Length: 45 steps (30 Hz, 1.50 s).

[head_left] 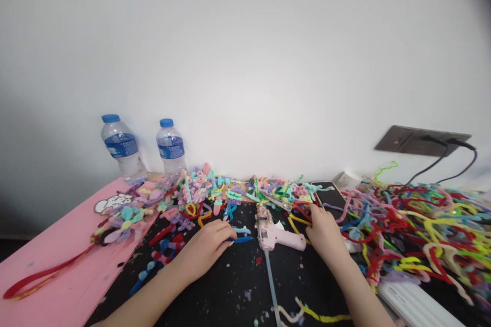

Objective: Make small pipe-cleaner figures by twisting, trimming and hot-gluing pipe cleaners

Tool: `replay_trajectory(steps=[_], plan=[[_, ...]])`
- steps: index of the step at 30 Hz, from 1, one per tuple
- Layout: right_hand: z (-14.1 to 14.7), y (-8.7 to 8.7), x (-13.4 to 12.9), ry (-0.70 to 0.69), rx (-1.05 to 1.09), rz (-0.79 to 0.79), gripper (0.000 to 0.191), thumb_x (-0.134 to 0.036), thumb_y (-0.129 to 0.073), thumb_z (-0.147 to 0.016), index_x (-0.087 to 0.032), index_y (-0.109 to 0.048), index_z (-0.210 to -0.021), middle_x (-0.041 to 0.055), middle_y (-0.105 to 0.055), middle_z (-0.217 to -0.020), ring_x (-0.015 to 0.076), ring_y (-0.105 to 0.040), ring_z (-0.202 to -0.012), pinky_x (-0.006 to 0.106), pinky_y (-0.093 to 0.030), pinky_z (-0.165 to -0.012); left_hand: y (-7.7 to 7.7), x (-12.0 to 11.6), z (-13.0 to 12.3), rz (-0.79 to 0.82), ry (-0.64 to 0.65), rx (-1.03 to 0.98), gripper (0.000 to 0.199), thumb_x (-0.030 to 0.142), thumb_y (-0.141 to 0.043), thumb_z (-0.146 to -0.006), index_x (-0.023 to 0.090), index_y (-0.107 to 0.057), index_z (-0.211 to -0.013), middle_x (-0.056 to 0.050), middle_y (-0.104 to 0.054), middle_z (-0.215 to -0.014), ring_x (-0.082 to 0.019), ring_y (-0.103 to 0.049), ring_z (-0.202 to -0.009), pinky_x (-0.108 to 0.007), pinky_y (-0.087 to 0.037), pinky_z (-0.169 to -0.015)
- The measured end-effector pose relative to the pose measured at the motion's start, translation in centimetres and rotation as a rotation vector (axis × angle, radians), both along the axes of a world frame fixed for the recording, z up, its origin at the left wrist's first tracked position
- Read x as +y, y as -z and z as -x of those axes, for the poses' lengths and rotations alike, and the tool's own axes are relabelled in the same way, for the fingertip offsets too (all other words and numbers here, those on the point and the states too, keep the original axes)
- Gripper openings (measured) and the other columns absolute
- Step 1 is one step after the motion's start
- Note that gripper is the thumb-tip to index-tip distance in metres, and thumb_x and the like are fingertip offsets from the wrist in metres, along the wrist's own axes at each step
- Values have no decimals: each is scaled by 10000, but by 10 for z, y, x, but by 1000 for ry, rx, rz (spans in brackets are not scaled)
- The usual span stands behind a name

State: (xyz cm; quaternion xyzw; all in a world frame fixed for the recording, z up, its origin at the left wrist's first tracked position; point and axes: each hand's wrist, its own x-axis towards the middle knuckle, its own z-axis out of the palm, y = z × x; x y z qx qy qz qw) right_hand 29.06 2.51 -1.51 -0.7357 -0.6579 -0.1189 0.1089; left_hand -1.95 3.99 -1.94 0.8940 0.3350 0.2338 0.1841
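Leftmost, the left hand curls its fingers at the near end of a dark-blue strip, which points to 3 o'clock from them, long axis roughly 9-to-3; whether they pinch or merely touch it is unclear. A paler strip lies just beyond it on the tabletop. Next comes the pink glue gun (nozzle crusted brown), glue stick trailing to 6 o'clock, handle end nearer the right hand. Those fingers bend toward 11 o'clock at red fuzzy stems, grip uncertain.
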Motion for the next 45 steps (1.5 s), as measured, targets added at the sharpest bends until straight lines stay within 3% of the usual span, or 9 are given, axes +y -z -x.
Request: replay_trajectory(steps=[4, 7, 13, 17, 19, 22, 31, 38, 45], plan=[[2, -11, 1, -43, 14, -54, 416, 9, -456, -601, -125, -629, -955, 128, -633, -887, 256, -561, -847, 333, -403, -743, 1, 0, 1, -22, -7, -25, 201, 138, -497, -846, 223, -609, -989, -40, -633, -947, -175, -566, -896, -298, -450, -819], [1, -25, -4, -50, 88, -56, 363, -49, -485, -623, -152, -636, -937, 100, -639, -872, 240, -570, -826, 316, -410, -730, 0, 0, 0, 67, -50, -127, 209, 136, -485, -842, 222, -620, -976, -42, -630, -957, -165, -582, -887, -289, -470, -804], [2, -34, -17, -27, 288, 58, 111, -178, -539, -630, -196, -540, -740, 21, -617, -696, 178, -570, -616, 249, -383, -545, 2, 3, -5, 529, -226, -540, 163, 250, -565, -781, 157, -605, -908, -52, -647, -858, -171, -632, -776, -318, -524, -737], [12, -31, -19, -112, 397, 17, 117, -171, -498, -660, -201, -479, -772, -10, -561, -640, 150, -534, -574, 229, -385, -537, 4, 4, -7, 726, -259, -705, 253, 302, -628, -724, 136, -607, -914, -51, -651, -823, -182, -634, -761, -333, -517, -734], [21, -30, -20, -142, 424, 10, 81, -218, -513, -695, -209, -449, -743, -13, -549, -645, 149, -527, -581, 227, -381, -535, 3, 3, -7, 741, -295, -714, 279, 314, -638, -716, 135, -613, -929, -53, -652, -830, -181, -623, -766, -323, -508, -723], [36, -30, -25, -164, 395, 46, 196, -323, -514, -748, -226, -368, -660, -26, -498, -590, 145, -484, -531, 229, -341, -495, 0, 1, -6, 755, -331, -716, 305, 333, -643, -716, 141, -621, -953, -67, -653, -893, -189, -607, -817, -311, -496, -730], [61, -28, -39, -262, 315, 136, 118, -277, -478, -771, -229, -370, -775, -3, -517, -738, 167, -518, -616, 244, -347, -534, -5, -4, -6, 898, -377, -832, 288, 354, -649, -726, 180, -648, -956, -84, -617, -1076, -205, -572, -908, -274, -489, -738], [65, -24, -36, -348, 362, 127, 206, -289, -559, -730, -225, -364, -717, -9, -516, -730, 154, -503, -630, 231, -346, -543, -1, -3, -8, 934, -338, -879, 258, 336, -664, -729, 195, -657, -946, -66, -620, -1022, -190, -553, -900, -261, -476, -745], [64, -22, -36, -339, 356, 121, 211, -287, -577, -727, -219, -379, -704, -18, -496, -705, 144, -465, -608, 232, -317, -536, 0, -4, -8, 940, -334, -887, 252, 326, -681, -711, 188, -675, -922, -60, -621, -960, -181, -552, -855, -257, -476, -722]])
